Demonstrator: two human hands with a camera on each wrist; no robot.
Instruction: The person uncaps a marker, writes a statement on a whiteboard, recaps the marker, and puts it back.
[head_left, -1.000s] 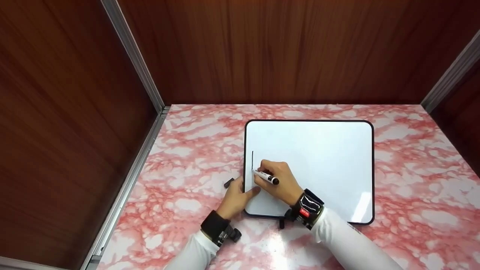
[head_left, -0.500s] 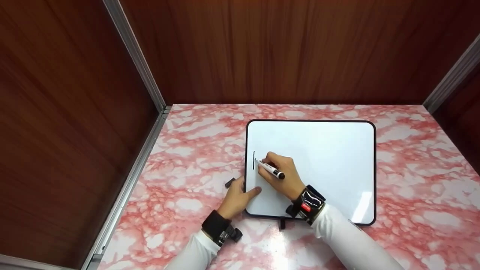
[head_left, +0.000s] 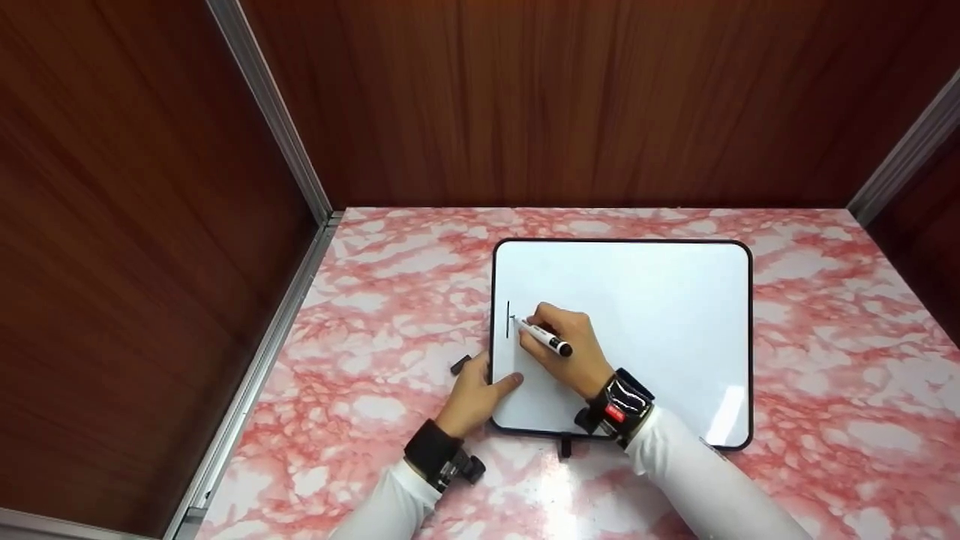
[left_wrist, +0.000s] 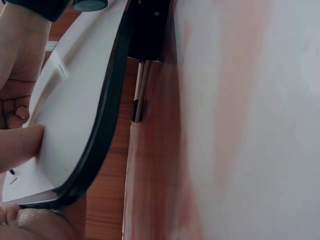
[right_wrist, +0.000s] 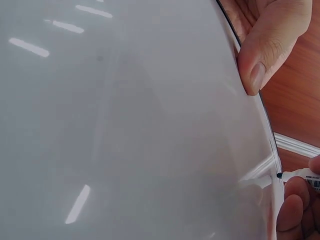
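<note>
A white marker with a black end (head_left: 546, 337) is pinched in my right hand (head_left: 574, 349), its tip down at the whiteboard's left part. Beside the tip runs a thin black vertical line (head_left: 508, 320), with a tiny mark to its right. My left hand (head_left: 474, 394) grips the left edge of the black-rimmed whiteboard (head_left: 652, 315), thumb on the white face and the other fingers partly hidden at the rim. In the left wrist view that thumb (left_wrist: 20, 147) presses the board (left_wrist: 75, 110). The right wrist view catches the marker's dark tip (right_wrist: 279, 175) near the board's edge.
The board lies on a red-and-white marbled table (head_left: 375, 345). Small black pieces show at its left side (head_left: 460, 365) and lower edge (head_left: 566, 447). Brown wood-grain panels (head_left: 562, 105) with metal strips (head_left: 270, 105) surround the table.
My right hand has moved the marker up from the vertical line's lower end to the right of its middle. A tiny mark now shows there. My left hand keeps its hold.
</note>
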